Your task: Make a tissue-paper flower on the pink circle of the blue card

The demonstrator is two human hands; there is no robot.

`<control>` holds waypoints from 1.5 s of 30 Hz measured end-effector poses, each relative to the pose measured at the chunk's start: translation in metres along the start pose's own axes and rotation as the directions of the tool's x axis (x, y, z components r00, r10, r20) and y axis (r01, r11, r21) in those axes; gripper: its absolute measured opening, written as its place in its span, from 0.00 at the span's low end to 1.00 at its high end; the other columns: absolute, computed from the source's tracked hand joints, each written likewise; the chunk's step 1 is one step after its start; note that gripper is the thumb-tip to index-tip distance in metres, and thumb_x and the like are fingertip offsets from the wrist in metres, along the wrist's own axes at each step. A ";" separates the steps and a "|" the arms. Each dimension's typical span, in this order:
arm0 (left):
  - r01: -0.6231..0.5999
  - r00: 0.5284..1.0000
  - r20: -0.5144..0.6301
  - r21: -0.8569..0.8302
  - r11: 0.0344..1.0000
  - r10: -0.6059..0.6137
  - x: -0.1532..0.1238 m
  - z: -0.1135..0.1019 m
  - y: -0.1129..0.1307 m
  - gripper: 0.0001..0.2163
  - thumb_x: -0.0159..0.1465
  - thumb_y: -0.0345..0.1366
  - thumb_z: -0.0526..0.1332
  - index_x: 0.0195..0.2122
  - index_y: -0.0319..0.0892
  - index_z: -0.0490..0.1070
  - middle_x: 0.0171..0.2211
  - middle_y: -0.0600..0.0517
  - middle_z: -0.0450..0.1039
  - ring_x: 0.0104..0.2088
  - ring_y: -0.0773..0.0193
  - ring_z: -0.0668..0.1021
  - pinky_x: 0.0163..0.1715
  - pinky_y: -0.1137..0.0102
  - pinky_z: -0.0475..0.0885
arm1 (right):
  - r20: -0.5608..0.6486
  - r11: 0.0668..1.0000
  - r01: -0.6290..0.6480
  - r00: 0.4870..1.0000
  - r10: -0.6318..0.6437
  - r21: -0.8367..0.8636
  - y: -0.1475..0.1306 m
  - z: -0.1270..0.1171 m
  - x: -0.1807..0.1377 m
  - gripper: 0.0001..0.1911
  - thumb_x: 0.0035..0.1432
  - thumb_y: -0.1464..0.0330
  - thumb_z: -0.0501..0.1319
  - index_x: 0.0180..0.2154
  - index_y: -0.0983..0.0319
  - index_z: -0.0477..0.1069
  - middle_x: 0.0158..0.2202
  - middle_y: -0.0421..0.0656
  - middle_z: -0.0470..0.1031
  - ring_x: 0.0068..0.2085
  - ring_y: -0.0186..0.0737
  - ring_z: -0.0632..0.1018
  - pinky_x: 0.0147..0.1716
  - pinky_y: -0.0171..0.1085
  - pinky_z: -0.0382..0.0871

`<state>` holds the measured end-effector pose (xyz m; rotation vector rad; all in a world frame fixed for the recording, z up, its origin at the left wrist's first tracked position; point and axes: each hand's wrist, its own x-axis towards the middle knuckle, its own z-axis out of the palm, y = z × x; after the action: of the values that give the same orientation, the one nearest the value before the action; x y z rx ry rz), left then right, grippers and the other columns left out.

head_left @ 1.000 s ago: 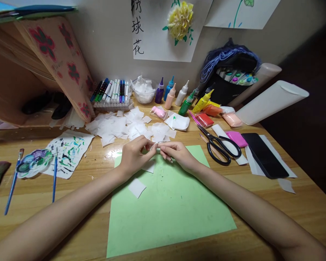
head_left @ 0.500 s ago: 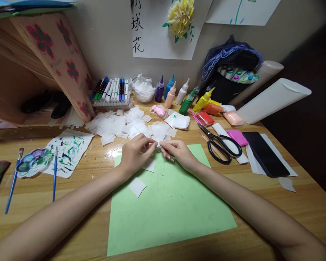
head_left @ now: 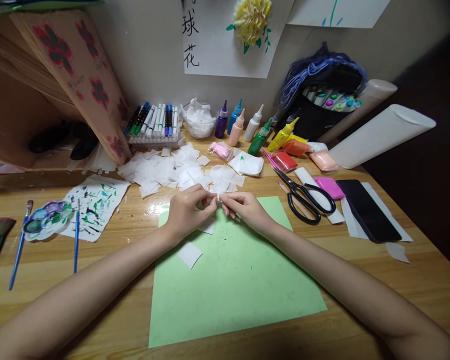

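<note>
My left hand (head_left: 190, 210) and my right hand (head_left: 246, 210) meet fingertip to fingertip above the far end of a green sheet of paper (head_left: 232, 295). Between the two pinches shows a small bit of white paper (head_left: 218, 197), mostly covered by my fingers. A loose white paper square (head_left: 190, 255) lies on the green sheet's left side. Another white square (head_left: 207, 226) is partly hidden under my left hand. Just beyond my fingers, a heap of white paper pieces (head_left: 155, 170) spreads over the wooden table.
Black-handled scissors (head_left: 298, 194) and a phone (head_left: 367, 210) lie to the right. Paint bottles (head_left: 235, 129), a clear bowl (head_left: 198, 122) of white crumpled paper and markers (head_left: 153, 121) line the wall. At left are paintbrushes (head_left: 76, 240) and a paint-stained palette (head_left: 47, 220).
Both hands stay in nearly the same place, pinching the white paper, which now looks more bunched between the fingertips. The whole view has shifted slightly.
</note>
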<state>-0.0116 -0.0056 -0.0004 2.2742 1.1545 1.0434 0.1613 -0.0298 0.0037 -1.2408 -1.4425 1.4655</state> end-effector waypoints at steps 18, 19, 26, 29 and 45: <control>-0.036 0.999 0.020 -0.001 0.999 0.036 0.001 0.000 0.002 0.07 0.59 0.35 0.59 0.27 0.40 0.75 0.19 0.55 0.67 0.20 0.73 0.66 0.21 0.75 0.58 | -0.073 0.999 -0.047 0.996 0.046 -0.009 0.000 0.002 0.001 0.14 0.52 0.62 0.60 0.33 0.65 0.76 0.18 0.36 0.64 0.18 0.26 0.62 0.16 0.29 0.53; -0.040 0.999 0.022 -0.005 0.999 0.040 0.001 0.000 0.002 0.08 0.59 0.35 0.58 0.27 0.40 0.75 0.20 0.55 0.67 0.20 0.73 0.66 0.21 0.75 0.59 | -0.080 0.999 -0.041 0.996 0.040 -0.007 0.000 0.002 0.001 0.13 0.52 0.62 0.60 0.33 0.65 0.76 0.18 0.36 0.64 0.18 0.26 0.62 0.16 0.29 0.53; -0.063 0.998 0.028 -0.014 0.998 0.064 0.000 -0.001 0.003 0.08 0.58 0.37 0.60 0.32 0.41 0.77 0.20 0.54 0.69 0.20 0.73 0.67 0.21 0.75 0.60 | -0.110 1.000 -0.010 0.994 0.010 -0.003 0.002 0.002 0.001 0.12 0.51 0.62 0.61 0.31 0.65 0.75 0.19 0.36 0.64 0.19 0.27 0.62 0.17 0.30 0.53; -0.057 0.998 0.023 -0.003 0.998 0.057 0.000 0.000 0.001 0.08 0.59 0.36 0.59 0.31 0.41 0.77 0.20 0.54 0.68 0.20 0.73 0.67 0.21 0.75 0.59 | -0.125 0.999 0.022 0.992 -0.027 -0.037 0.003 0.002 0.001 0.11 0.51 0.63 0.61 0.30 0.65 0.74 0.19 0.37 0.65 0.20 0.27 0.63 0.18 0.30 0.53; 0.113 0.983 -0.122 -0.191 0.975 -0.138 0.005 -0.003 0.001 0.09 0.59 0.34 0.58 0.23 0.39 0.69 0.19 0.56 0.65 0.19 0.74 0.63 0.21 0.76 0.59 | -0.123 0.995 0.039 0.991 -0.050 -0.090 -0.001 0.003 0.000 0.09 0.51 0.65 0.60 0.28 0.66 0.73 0.19 0.37 0.65 0.20 0.28 0.63 0.19 0.30 0.54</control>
<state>-0.0114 -0.0018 0.0045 1.9890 1.1849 1.2148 0.1585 -0.0301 0.0046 -1.3215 -1.4536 1.2837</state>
